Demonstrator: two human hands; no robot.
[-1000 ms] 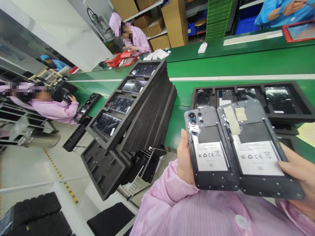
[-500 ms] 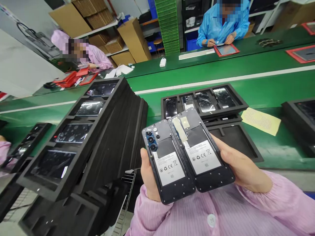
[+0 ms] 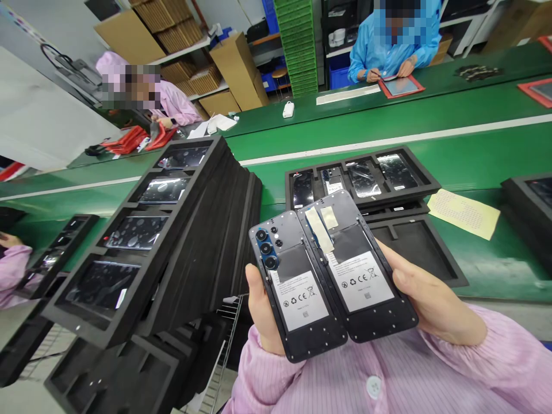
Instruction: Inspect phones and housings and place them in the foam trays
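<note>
Two smartphones without back covers lie side by side in my hands, their inner sides facing up and their long edges touching. My left hand (image 3: 264,313) is closed around the outer edge of the left smartphone (image 3: 317,339), which shows three camera lenses in a blue strip and a white battery label. Along the right edge of the other smartphone (image 3: 383,325), my right hand (image 3: 431,293) is closed, most of its fingers hidden underneath. Pale tape strips (image 3: 319,229) cover the camera area of this second phone.
A tall stack of black foam trays (image 3: 207,190) holding phones leans at the left. Beyond my hands, another foam tray (image 3: 414,158) with phones rests on the green bench (image 3: 276,141), beside a yellow sticker sheet (image 3: 466,213). Two co-workers sit across the bench.
The view has shifted slightly, so the surroundings appear a little farther right. Both hands keep hold of the phones. The co-worker at far left has moved the hands and a red piece.
</note>
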